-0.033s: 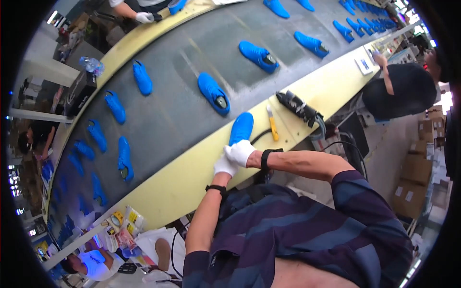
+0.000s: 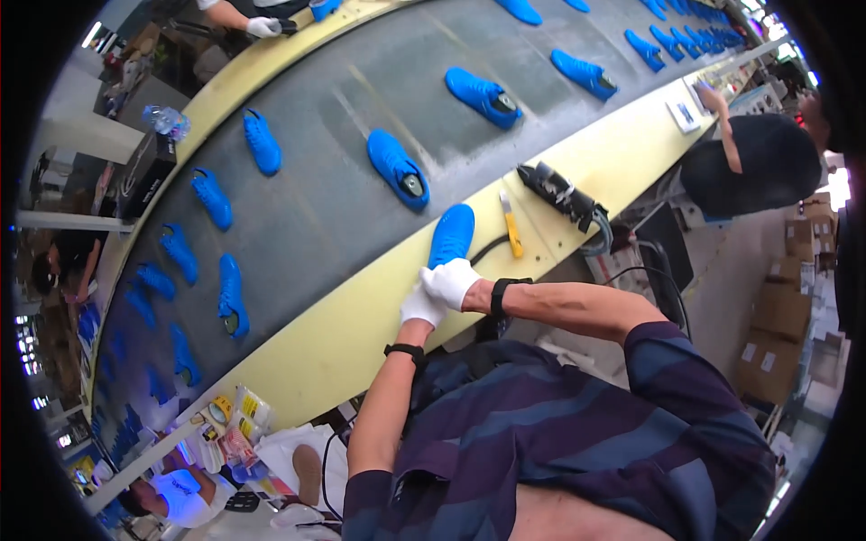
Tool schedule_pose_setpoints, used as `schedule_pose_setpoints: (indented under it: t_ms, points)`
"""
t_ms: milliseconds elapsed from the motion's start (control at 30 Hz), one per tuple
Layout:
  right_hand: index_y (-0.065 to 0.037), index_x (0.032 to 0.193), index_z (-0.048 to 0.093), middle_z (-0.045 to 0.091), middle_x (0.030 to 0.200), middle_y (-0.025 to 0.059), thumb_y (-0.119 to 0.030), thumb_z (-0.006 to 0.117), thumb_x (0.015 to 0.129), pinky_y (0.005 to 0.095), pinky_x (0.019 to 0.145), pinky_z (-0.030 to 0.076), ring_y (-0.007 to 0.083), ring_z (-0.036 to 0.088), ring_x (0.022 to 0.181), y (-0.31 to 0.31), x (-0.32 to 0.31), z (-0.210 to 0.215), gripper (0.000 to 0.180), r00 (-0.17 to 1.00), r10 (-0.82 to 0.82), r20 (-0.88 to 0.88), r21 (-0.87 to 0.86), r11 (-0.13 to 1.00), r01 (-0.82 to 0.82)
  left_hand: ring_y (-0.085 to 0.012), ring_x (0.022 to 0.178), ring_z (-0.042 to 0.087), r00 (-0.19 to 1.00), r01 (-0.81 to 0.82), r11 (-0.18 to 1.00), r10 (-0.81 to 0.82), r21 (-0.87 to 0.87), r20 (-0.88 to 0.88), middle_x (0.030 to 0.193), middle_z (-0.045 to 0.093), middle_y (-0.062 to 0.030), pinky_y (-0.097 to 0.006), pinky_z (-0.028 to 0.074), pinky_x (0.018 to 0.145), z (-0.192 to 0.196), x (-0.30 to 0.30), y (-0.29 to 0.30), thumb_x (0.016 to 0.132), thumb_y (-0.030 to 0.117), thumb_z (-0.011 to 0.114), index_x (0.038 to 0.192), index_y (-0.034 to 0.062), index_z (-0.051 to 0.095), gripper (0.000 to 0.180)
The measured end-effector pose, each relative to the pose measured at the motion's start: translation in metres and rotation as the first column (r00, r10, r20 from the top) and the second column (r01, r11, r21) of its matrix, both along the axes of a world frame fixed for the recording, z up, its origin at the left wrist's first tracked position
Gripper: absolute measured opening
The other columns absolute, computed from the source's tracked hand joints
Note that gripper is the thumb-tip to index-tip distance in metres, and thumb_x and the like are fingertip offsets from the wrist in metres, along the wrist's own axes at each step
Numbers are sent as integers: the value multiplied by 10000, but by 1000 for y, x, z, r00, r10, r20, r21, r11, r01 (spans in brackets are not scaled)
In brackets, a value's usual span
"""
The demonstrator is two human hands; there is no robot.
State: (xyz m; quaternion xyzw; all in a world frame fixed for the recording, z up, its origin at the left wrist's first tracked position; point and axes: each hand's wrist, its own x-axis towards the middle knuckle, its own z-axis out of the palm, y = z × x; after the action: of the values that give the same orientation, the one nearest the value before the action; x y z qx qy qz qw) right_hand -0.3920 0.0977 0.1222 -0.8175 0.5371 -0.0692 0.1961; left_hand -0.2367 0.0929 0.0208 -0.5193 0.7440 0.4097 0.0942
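Observation:
A blue shoe lies toe-away over the pale yellow ledge beside the conveyor, its heel end toward me. My right hand, in a white glove, is closed at the heel end. My left hand, gloved too, presses in just below and left of it, its fingers largely hidden by the right. Both hands appear to grip the shoe's rear, which they cover. A yellow-handled utility knife rests to the right of the shoe. Beyond the knife is a black cylindrical tool with a grey hose.
The grey conveyor belt curves past the ledge, carrying several blue shoes, the nearest one just beyond my hands. A co-worker's gloved hand shows across the belt. Packets and tape sit at the lower left; cardboard boxes stand at right.
The belt, its shoes and the ledge's tools appear slightly higher and mostly farther left in the picture. Both my hands keep their place at the shoe's heel end.

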Motion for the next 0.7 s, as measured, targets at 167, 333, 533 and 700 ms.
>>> schedule_pose_setpoints:
  t_ms: [167, 333, 533, 700]
  points:
    - [-32, 1072, 605, 699, 737, 194, -117, 606, 937, 497, 492, 548, 381, 721, 622, 21, 0, -20, 159, 952, -294, 79, 34, 956, 292, -435, 1139, 720, 993, 109, 992, -107, -58, 39, 1287, 711, -262, -533, 575, 952, 34, -18, -5, 1016, 431, 563, 1455, 38, 426, 605]
    - [-33, 1137, 568, 695, 808, 198, -136, 599, 956, 533, 525, 550, 420, 711, 655, 38, -5, -25, 211, 925, -355, 135, 76, 935, 347, -453, 1150, 711, 990, 118, 992, -121, 39, 69, 1256, 715, -285, -536, 569, 940, 22, -24, -3, 1012, 460, 573, 1503, 28, 340, 694]
    - [-86, 1135, 636, 726, 876, 159, -98, 602, 932, 478, 687, 593, 351, 751, 813, 42, -36, 18, 206, 919, -248, 305, 129, 967, 218, -476, 1148, 699, 996, 17, 999, -13, -40, 84, 1260, 693, -324, -533, 567, 958, -9, 4, 5, 965, 494, 653, 1532, 111, 348, 749]
    - [-46, 1162, 658, 665, 932, 145, -103, 683, 874, 491, 797, 520, 359, 650, 895, 9, -231, 9, 295, 775, -608, 176, -553, 590, 588, -484, 1185, 689, 980, -136, 986, 119, 97, 159, 1321, 676, -315, -510, 538, 1031, 71, -40, -1, 891, 624, 712, 1648, 145, 219, 1023]
